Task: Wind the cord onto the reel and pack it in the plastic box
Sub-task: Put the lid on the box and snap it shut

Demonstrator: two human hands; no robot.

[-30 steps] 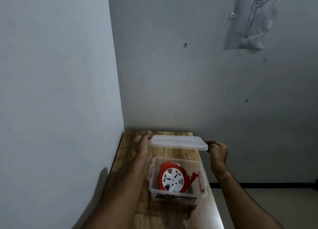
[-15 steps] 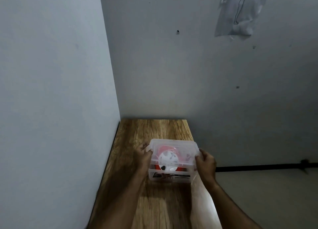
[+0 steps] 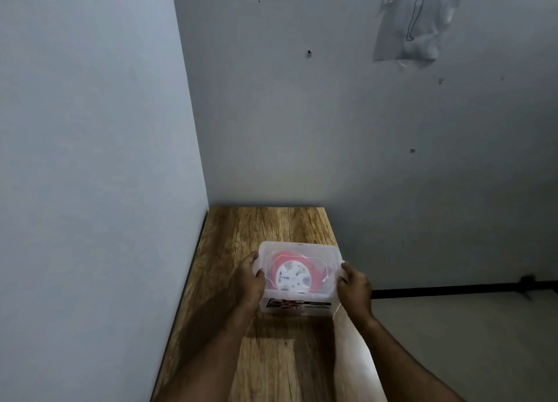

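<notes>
Head view: left hand (image 3: 252, 280) and right hand (image 3: 353, 288) grip lidded box (image 3: 299, 306), blurring reel (image 3: 293, 277).

Nothing is reading clearly here. A printed label (image 3: 298, 303) is running along the front wall of the plastic box (image 3: 330, 256), showing red and dark patches and a dark band with pale lettering too small and blurred to make out. A sheet (image 3: 413, 23) taped to the wall is carrying only a line drawing, with no legible words or numbers.
</notes>
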